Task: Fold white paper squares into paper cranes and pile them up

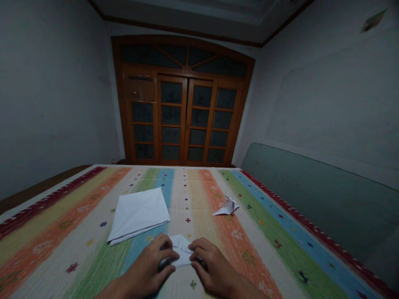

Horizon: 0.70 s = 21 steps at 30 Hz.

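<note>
Pinching a small folded white paper (181, 251) between both hands, working it low over the near end of a striped woven cover (190, 187). Curling the left hand (146, 263) in from one side and the right hand (212, 265) in from the other, neither hand fully open nor clenched, with fingertips gripping the paper from both sides. Probably pressing from both sides to keep the layers from springing apart, though hiding part of the paper behind the fingers, so no telling exactly how it's folded.

Counting outward: one piece in the hands, one stack of white paper sheets (139, 216) just up and left of them, and one folded paper figure (227, 207) farther off to the right, well apart from the stack. Showing a few layers along its edge, the stack gives no exact sheet count from this angle. Keeping the stack that near the left hand looks handy for easy reach, at a guess.

Beyond all that, showing one pair of wooden glass-paned doors (183, 120) at the far end of the room and one grey-green padded panel (318, 199) along the right side.
</note>
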Motion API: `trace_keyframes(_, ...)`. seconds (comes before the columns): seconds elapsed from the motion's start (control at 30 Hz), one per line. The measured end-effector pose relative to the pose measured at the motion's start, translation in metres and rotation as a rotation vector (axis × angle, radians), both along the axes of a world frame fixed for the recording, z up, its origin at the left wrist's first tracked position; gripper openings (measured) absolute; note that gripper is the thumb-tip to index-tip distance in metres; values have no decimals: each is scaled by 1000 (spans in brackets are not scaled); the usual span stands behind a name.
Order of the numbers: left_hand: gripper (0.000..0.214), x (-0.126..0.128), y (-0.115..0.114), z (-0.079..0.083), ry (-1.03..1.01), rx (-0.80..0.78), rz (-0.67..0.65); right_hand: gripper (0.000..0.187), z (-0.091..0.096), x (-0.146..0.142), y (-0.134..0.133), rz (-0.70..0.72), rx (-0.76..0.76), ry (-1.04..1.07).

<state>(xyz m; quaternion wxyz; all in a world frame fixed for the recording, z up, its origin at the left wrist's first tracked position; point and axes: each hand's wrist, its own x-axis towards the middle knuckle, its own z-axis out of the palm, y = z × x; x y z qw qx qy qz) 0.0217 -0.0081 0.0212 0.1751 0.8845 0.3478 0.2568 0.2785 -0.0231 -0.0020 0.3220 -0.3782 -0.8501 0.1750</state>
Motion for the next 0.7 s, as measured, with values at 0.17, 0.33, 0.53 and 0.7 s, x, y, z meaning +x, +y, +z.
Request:
trace_keyframes(0.17, 24, -1, -1, 2, -6, 8, 5, 16, -2, 0, 1, -12, 15, 20)
trace_keyframes(0.33, 15, 2, 0, -2, -20, 81, 15, 16, -1, -2, 4, -20, 56, -11)
trace_keyframes(0.53, 19, 10, 3, -9, -31, 120, 92, 11, -1, -7, 6, -121, 21, -62)
trace_keyframes(0.7, 17, 9, 5, -16, -31, 114, 121, 12, -3, -7, 8, -143, -13, -66)
